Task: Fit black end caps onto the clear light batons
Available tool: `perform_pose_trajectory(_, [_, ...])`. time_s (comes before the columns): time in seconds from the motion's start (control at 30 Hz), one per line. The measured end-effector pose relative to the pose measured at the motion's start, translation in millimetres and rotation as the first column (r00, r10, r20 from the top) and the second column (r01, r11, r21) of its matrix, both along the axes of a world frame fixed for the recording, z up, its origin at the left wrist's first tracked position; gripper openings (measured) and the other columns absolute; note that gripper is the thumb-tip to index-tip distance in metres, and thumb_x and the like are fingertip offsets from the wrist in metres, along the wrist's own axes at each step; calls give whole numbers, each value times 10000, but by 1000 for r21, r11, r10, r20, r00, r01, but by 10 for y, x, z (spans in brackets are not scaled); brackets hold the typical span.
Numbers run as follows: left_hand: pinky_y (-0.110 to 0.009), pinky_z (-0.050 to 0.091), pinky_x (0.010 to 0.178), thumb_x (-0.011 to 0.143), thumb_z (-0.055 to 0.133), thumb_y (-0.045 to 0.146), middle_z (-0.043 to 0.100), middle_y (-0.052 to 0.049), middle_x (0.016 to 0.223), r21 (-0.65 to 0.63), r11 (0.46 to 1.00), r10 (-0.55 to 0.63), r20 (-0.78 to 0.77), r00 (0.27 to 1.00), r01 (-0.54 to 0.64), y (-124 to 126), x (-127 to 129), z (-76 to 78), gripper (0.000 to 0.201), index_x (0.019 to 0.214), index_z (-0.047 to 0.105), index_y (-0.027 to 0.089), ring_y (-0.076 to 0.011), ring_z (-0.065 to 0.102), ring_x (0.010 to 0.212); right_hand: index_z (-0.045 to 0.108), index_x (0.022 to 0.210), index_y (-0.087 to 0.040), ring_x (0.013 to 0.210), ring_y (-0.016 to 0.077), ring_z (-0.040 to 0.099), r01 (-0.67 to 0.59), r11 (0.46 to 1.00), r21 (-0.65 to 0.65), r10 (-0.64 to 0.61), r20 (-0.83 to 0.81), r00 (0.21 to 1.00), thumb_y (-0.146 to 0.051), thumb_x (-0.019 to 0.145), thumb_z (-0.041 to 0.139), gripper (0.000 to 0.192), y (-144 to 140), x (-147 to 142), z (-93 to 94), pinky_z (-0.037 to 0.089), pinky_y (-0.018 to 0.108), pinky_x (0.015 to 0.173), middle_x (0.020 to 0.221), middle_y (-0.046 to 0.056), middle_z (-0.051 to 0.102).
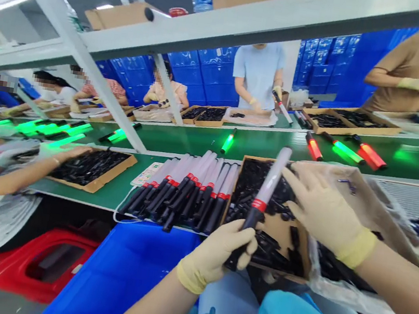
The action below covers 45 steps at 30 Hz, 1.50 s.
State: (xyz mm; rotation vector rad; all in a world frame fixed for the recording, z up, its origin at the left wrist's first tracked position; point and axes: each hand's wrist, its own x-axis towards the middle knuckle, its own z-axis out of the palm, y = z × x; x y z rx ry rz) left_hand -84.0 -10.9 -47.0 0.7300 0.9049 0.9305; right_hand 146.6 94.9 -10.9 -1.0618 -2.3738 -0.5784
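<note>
My gloved left hand [219, 250] is closed around the black handle of a traffic baton [270, 182]. The baton tilts up to the right, its whitish tube unlit above a red band. My gloved right hand [325, 211] is beside the tube's upper end, fingers stretched out and apart; whether a fingertip touches the tube I cannot tell. Under the baton sits a cardboard box [281, 228] of small black parts. To its left, several unlit batons [189, 188] lie in a pile with their black handles toward me.
Lit red and green batons lie on the green conveyor belt [262, 143] beyond. A plastic-lined box [368, 201] stands at right. Below the bench edge is a blue bin [124, 275], with a red stool [20, 265] farther left. A co-worker's arm [26, 174] reaches over another parts box [92, 168].
</note>
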Motion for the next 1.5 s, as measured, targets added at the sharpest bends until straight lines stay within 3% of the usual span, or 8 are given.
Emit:
perform_pose_trajectory(0.23, [-108, 281, 409, 1035, 478, 179, 477, 39, 663, -161, 908, 410, 147, 900, -387, 222, 682, 195, 208, 1081, 642, 61, -3, 385, 420, 648, 1172, -313, 1059, 374, 695, 277, 927, -254, -333, -214, 918, -533, 949, 462, 365, -212, 2945, -697, 570, 595, 896, 1155, 139, 730])
perform_pose_trajectory(0.37, [-107, 302, 396, 1052, 422, 171, 470, 34, 657, -109, 894, 448, 166, 878, -435, 564, 1298, 354, 245, 1032, 635, 53, -7, 398, 415, 598, 1207, -447, 1100, 349, 706, 254, 867, -429, -395, -280, 875, -580, 963, 452, 314, -451, 3671, -1059, 583, 599, 911, 1228, 19, 731])
perform_pose_trajectory(0.57, [-101, 340, 409, 1069, 420, 240, 475, 36, 661, -24, 890, 448, 222, 866, -455, 940, 1857, 567, 274, 1019, 626, 67, -9, 421, 423, 667, 1251, -338, 1173, 269, 688, -103, 890, -444, -73, -361, 930, -415, 1005, 470, 324, -251, 3358, -990, 558, 468, 1048, 1265, 10, 722])
perform_pose_trajectory(0.77, [-142, 379, 403, 1064, 297, 525, 525, -2, 690, 170, 838, 463, 279, 841, -518, 817, 1330, 794, 565, 1033, 642, 79, -44, 432, 435, 752, 1157, -211, 1072, 225, 706, -333, 851, -405, 241, -263, 934, -368, 1029, 431, 379, 136, 2504, -637, 569, 385, 975, 1154, 70, 757])
perform_pose_trajectory(1.13, [-140, 438, 457, 1076, 360, 360, 535, -13, 692, -80, 756, 645, 258, 719, -650, 269, 531, 262, 401, 986, 637, 85, -69, 490, 515, 796, 959, -181, 950, 222, 708, -175, 742, -647, 311, 101, 945, -224, 927, 550, 252, 258, 443, -554, 517, 309, 884, 1001, 111, 761])
perform_pose_trajectory(1.23, [-148, 430, 455, 1062, 412, 342, 513, -11, 684, -100, 818, 572, 243, 784, -566, 332, 447, 213, 362, 978, 650, 84, -79, 483, 526, 790, 1000, -195, 988, 222, 701, -118, 770, -627, 209, 73, 975, -211, 947, 492, 303, 245, 628, -510, 525, 333, 906, 1042, 98, 760])
perform_pose_trajectory(1.37, [-166, 431, 472, 1041, 463, 293, 489, -9, 671, -81, 902, 431, 180, 884, -423, 434, 412, 231, 319, 973, 680, 68, -88, 475, 538, 782, 1076, -250, 1030, 208, 703, 130, 798, -589, -139, 31, 990, -283, 965, 470, 333, 188, 1606, -476, 538, 329, 919, 1131, 42, 761])
perform_pose_trajectory(1.5, [-183, 430, 482, 1025, 492, 285, 502, -21, 672, -66, 946, 323, 116, 939, -317, 567, 386, 234, 305, 984, 705, 70, -96, 466, 544, 816, 957, -181, 787, 251, 715, 597, 581, -553, -675, 82, 733, -309, 958, 446, 392, 91, 2660, -574, 516, 340, 666, 969, 135, 779])
